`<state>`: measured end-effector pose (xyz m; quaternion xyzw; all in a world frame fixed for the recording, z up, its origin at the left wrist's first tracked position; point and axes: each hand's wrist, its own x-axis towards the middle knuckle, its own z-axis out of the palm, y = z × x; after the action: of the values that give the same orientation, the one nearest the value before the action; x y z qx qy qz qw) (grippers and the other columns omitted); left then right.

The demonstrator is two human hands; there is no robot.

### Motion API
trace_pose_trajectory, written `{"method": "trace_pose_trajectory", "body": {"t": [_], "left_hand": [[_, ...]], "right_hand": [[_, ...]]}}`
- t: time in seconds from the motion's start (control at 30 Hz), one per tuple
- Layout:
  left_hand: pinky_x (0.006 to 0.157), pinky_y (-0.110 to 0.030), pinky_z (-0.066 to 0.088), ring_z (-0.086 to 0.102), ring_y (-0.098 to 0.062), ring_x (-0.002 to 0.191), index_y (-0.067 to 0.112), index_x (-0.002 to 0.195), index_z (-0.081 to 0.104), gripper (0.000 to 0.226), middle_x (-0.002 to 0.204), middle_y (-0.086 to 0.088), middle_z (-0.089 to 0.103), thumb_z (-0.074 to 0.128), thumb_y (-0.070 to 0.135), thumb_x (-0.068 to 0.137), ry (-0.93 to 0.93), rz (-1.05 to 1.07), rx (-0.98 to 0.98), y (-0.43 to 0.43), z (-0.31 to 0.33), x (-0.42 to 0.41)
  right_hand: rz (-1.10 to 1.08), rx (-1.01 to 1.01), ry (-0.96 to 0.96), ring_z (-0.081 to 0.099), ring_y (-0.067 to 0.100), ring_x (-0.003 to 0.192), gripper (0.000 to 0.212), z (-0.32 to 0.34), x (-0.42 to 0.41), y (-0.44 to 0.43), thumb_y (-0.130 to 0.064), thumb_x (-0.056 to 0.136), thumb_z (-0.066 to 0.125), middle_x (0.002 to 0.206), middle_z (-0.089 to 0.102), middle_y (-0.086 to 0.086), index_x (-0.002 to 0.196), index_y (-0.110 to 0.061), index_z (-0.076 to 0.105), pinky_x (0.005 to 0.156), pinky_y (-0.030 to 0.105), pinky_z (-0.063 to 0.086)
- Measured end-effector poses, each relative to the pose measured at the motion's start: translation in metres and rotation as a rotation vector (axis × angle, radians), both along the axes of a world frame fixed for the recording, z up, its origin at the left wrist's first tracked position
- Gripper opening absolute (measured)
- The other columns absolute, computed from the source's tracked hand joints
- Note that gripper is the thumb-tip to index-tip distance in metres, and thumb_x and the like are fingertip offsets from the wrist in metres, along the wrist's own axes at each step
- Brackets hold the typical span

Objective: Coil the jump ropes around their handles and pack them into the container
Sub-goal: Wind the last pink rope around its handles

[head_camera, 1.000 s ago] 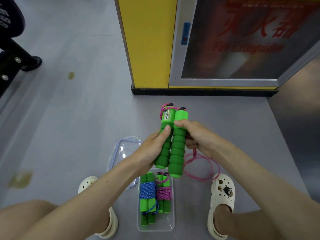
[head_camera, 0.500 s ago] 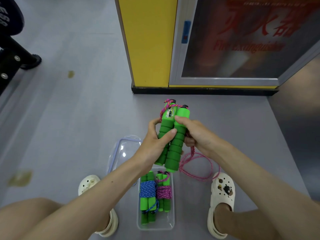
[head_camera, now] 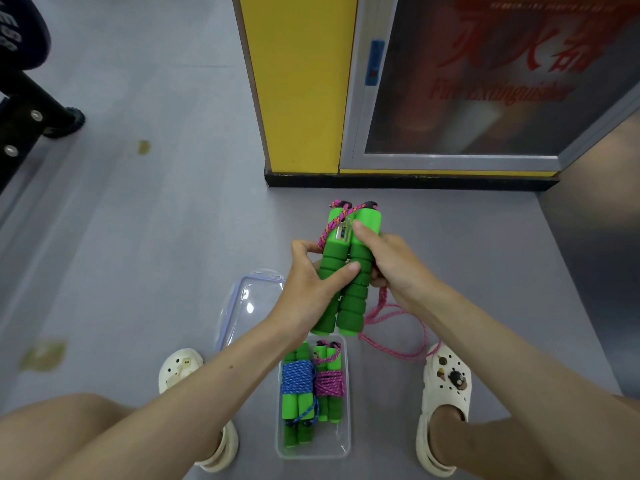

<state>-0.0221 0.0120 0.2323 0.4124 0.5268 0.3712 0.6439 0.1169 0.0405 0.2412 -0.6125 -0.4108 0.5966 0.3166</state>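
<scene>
I hold two green foam jump-rope handles (head_camera: pixel 349 271) side by side above the floor. My left hand (head_camera: pixel 311 289) grips them from the left, thumb across both. My right hand (head_camera: pixel 388 265) grips them from the right, thumb near their top. Their pink rope (head_camera: pixel 394 327) crosses over the top ends, and the rest hangs in loose loops to the floor. Below, a clear plastic container (head_camera: pixel 313 448) holds two coiled ropes: one wound in blue cord (head_camera: pixel 298 375), one in pink cord (head_camera: pixel 329 382).
The container's clear lid (head_camera: pixel 242 306) lies on the grey floor to its left. My feet in white clogs (head_camera: pixel 446 382) flank the container. A yellow pillar (head_camera: pixel 298 81) and a fire-extinguisher cabinet stand ahead. Black gym equipment (head_camera: pixel 27 116) is at the far left.
The handles have tilted more upright and moved slightly away from me. My left thumb has shifted across both handles, and the rope now crosses the top ends.
</scene>
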Motion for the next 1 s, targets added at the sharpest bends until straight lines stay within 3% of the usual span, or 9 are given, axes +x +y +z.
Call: {"method": "trace_pose_trajectory", "body": {"t": [0.1, 0.2, 0.3, 0.4, 0.6, 0.67, 0.77, 0.87, 1.0], "left_hand": [[0.068, -0.034, 0.058, 0.072, -0.021, 0.080, 0.023, 0.107, 0.033, 0.051, 0.093, -0.009, 0.070, 0.075, 0.013, 0.080, -0.017, -0.005, -0.016, 0.000, -0.002, 0.001], [0.082, -0.049, 0.056, 0.071, -0.033, 0.088, 0.026, 0.109, 0.030, 0.062, 0.097, -0.017, 0.071, 0.078, 0.006, 0.075, -0.050, -0.027, -0.047, -0.001, -0.005, 0.003], [0.083, -0.053, 0.055, 0.071, -0.035, 0.087, 0.027, 0.107, 0.030, 0.062, 0.098, -0.020, 0.070, 0.076, 0.000, 0.076, -0.073, -0.011, -0.068, -0.002, -0.006, 0.003], [0.082, -0.050, 0.057, 0.071, -0.035, 0.086, 0.026, 0.107, 0.031, 0.059, 0.097, -0.020, 0.070, 0.074, -0.001, 0.078, -0.075, -0.011, -0.066, -0.001, -0.004, 0.002], [0.078, -0.041, 0.058, 0.071, -0.032, 0.085, 0.024, 0.109, 0.031, 0.058, 0.097, -0.018, 0.070, 0.073, -0.002, 0.079, -0.032, 0.014, -0.064, 0.003, -0.001, -0.006], [0.070, -0.030, 0.058, 0.072, -0.026, 0.081, 0.023, 0.110, 0.030, 0.057, 0.095, -0.016, 0.070, 0.072, -0.001, 0.080, 0.033, 0.006, -0.035, 0.005, 0.001, -0.009], [0.054, -0.013, 0.049, 0.066, -0.006, 0.063, 0.022, 0.110, 0.028, 0.056, 0.083, -0.005, 0.067, 0.071, 0.003, 0.081, 0.222, -0.072, 0.071, 0.004, 0.004, -0.008], [0.054, -0.013, 0.048, 0.063, -0.007, 0.062, 0.022, 0.109, 0.027, 0.055, 0.079, 0.000, 0.065, 0.071, 0.004, 0.082, 0.286, -0.100, 0.106, 0.004, 0.003, -0.005], [0.052, -0.013, 0.047, 0.062, -0.010, 0.064, 0.020, 0.109, 0.027, 0.053, 0.079, -0.001, 0.064, 0.070, 0.004, 0.083, 0.313, -0.067, 0.111, 0.008, 0.003, -0.004]], "right_hand": [[-0.010, 0.010, 0.050, 0.051, 0.004, 0.045, 0.038, 0.003, -0.002, -0.002, -0.049, 0.092, 0.050, 0.053, 0.058, -0.009, 0.079, -0.016, 0.063, 0.045, 0.016, 0.038], [-0.019, -0.012, 0.139, 0.068, 0.011, 0.061, 0.037, 0.005, -0.004, -0.003, -0.046, 0.091, 0.053, 0.069, 0.072, 0.000, 0.089, -0.012, 0.067, 0.051, 0.019, 0.050], [0.002, 0.001, 0.055, 0.058, 0.009, 0.052, 0.037, 0.005, -0.003, 0.000, -0.048, 0.089, 0.053, 0.060, 0.063, -0.002, 0.082, -0.013, 0.065, 0.046, 0.015, 0.042], [0.116, 0.018, -0.114, 0.036, 0.007, 0.047, 0.043, 0.009, 0.005, 0.007, -0.052, 0.087, 0.055, 0.055, 0.043, -0.004, 0.082, -0.010, 0.064, 0.044, 0.015, 0.029], [0.359, -0.002, -0.223, 0.041, 0.007, 0.058, 0.020, 0.021, 0.028, 0.013, -0.030, 0.086, 0.066, 0.066, 0.054, 0.000, 0.092, -0.011, 0.069, 0.053, 0.019, 0.032], [0.348, 0.016, -0.258, 0.044, 0.003, 0.055, 0.012, 0.020, 0.034, 0.013, -0.016, 0.087, 0.066, 0.064, 0.056, 0.000, 0.097, -0.011, 0.071, 0.052, 0.016, 0.032], [0.312, 0.015, -0.362, 0.040, -0.001, 0.039, 0.018, 0.017, 0.036, 0.013, -0.015, 0.095, 0.056, 0.057, 0.056, 0.000, 0.089, -0.007, 0.071, 0.045, 0.013, 0.030], [0.278, -0.024, -0.368, 0.035, 0.002, 0.035, 0.028, 0.012, 0.032, 0.012, -0.015, 0.099, 0.046, 0.052, 0.055, 0.003, 0.081, -0.006, 0.065, 0.040, 0.015, 0.028], [0.225, -0.020, -0.336, 0.038, 0.007, 0.039, 0.027, 0.008, 0.030, 0.010, -0.020, 0.098, 0.051, 0.050, 0.056, 0.004, 0.079, -0.006, 0.064, 0.043, 0.018, 0.031]]}}
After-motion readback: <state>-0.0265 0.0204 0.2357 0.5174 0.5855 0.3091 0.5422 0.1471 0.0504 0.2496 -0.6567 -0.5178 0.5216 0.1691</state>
